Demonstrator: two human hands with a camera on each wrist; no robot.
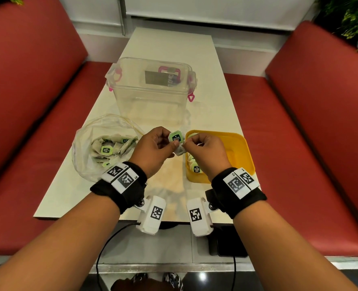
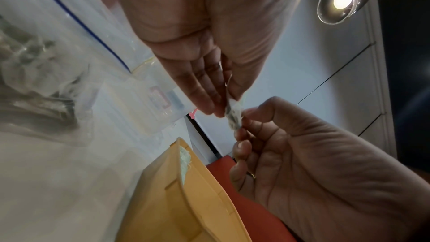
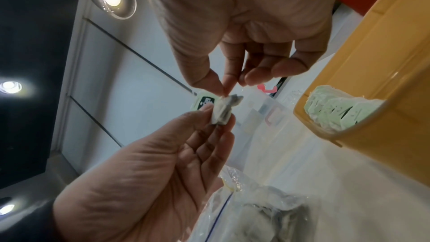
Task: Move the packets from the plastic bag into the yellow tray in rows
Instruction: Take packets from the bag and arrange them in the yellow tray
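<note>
- Working left to right, I see the plastic bag lying open on the tabletop with many packets still heaped inside.
- My left hand pinches a tea-bag packet between thumb and fingers, held in the air between bag and tray; its green tag stands above.
- My right hand pinches the same packet's top edge, the other fingers curled.
- I judge this a mid-task step: tidying one packet before placing it.
- The yellow tray holds a row along its left wall; next I would set this packet upright beside that row.
</note>
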